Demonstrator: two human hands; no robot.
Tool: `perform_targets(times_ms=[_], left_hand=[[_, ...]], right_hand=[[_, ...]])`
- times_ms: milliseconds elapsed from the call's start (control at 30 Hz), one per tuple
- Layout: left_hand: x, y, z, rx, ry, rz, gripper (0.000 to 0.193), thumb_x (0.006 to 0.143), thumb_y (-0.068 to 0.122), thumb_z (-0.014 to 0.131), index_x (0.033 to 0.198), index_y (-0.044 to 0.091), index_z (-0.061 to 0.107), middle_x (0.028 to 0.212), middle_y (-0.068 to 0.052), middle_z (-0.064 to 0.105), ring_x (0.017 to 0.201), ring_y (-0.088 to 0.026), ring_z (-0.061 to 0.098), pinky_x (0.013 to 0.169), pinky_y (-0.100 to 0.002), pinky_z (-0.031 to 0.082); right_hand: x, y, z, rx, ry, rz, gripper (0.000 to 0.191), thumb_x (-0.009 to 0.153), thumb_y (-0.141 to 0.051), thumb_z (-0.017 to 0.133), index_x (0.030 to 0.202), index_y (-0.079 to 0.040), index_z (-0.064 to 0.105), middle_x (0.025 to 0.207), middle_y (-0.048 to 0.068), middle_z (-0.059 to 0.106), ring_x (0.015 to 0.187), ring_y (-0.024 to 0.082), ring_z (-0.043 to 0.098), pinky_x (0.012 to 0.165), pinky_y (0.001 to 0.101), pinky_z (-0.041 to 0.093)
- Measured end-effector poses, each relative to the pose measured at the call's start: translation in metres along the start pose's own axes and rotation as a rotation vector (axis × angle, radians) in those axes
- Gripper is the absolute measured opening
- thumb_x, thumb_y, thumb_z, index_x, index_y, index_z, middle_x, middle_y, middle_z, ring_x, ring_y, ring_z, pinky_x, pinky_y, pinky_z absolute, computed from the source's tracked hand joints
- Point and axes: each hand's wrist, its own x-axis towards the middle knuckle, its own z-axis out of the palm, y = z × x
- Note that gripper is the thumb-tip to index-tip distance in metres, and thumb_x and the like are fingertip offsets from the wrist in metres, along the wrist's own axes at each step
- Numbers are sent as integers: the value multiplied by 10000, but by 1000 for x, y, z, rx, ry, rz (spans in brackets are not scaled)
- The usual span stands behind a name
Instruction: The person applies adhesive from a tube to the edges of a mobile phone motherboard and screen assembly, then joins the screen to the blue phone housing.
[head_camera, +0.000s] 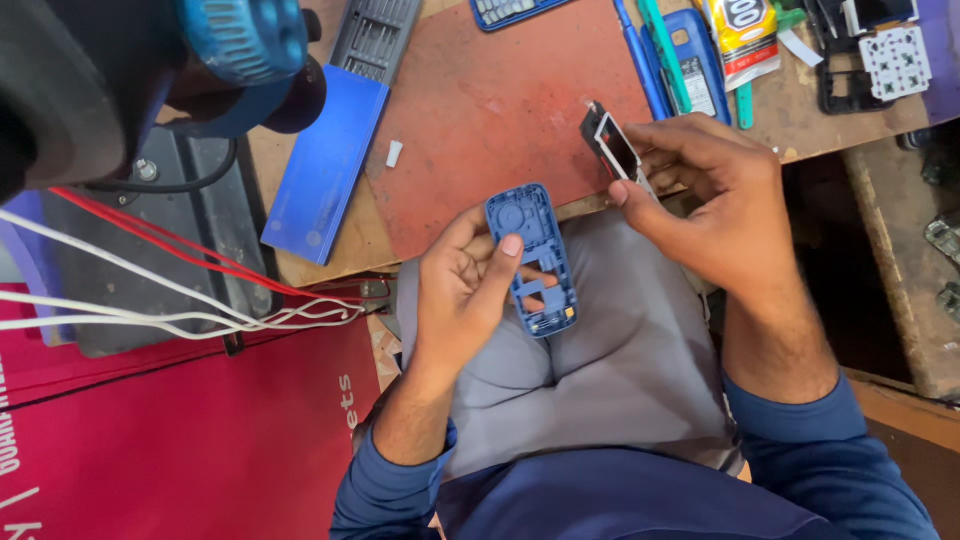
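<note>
The left hand (462, 290) holds a blue plastic phone housing shell (533, 258) over the lap, just near of the bench edge; the fingers curl under the shell and the thumb lies across its face, so the grip is closed around it; the shell's inner side faces up, with a round recess at its far end and cut-out openings toward the near end. The right hand (712, 195) is a little to the right and farther off, pinching a small dark rectangular frame piece with a pale inner face (612, 146) between thumb and fingertips; the piece is tilted, its far end raised above the red-brown work mat (480, 110); the two parts are near each other but not touching. On the bench to the left lies a flat blue rectangular box (322, 165), with a small white scrap (394, 153) just right of it on the mat; at the far right edge of the mat sit blue-handled tools (645, 60) and a white keypad sheet (896, 60); red and white wires (180, 290) run across the near left; grey trousers (610, 360) lie beneath both hands.
</note>
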Motion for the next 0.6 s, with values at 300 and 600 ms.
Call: perform_targets(times_ms=[300,600], left_hand=[[-15,41,17,-75,-90,92,457,1060,-20,555,1482,-71,387,1206,-197,688,1032,-273,756,819,-349,650],[-99,19,-38,-461,-1246,-148,669,1193,510,297,1648,20,268,1678,-175,254,1601,-266,234,1339,-405,189]], right_hand=[[1,7,0,22,3,-17,410,928,70,773,1325,72,668,1197,98,662,1040,108,662,874,212,557],[2,-6,4,41,53,53,372,896,80,742,1256,82,647,1160,76,637,1017,111,667,919,229,573]])
